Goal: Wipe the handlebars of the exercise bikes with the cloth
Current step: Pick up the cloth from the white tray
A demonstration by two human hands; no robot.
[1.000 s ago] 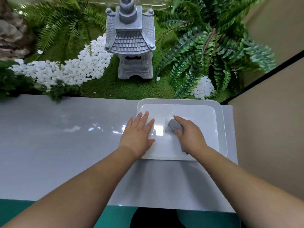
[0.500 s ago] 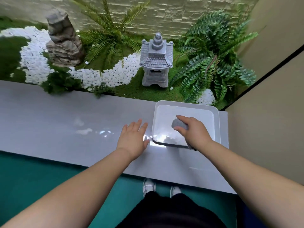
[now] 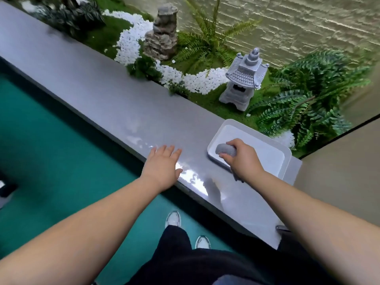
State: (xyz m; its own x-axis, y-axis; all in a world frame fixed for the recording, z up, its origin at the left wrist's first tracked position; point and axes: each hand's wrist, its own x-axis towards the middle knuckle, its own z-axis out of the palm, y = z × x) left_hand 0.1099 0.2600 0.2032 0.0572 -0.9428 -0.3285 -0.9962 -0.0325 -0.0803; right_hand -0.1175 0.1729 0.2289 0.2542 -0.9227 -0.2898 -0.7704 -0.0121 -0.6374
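While our right hand [image 3: 243, 161] bunches the grey cloth [image 3: 225, 150] over the tray [image 3: 286, 161] — soft, light, easily gripped anywhere — our left hand [image 3: 162, 166] rests open

No readable text, labels or numbers anywhere.

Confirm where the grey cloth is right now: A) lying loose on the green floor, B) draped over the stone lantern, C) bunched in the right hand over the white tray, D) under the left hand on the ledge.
C: the right hand has its grip closed on the bunched cloth above the white tray; the left hand is empty.
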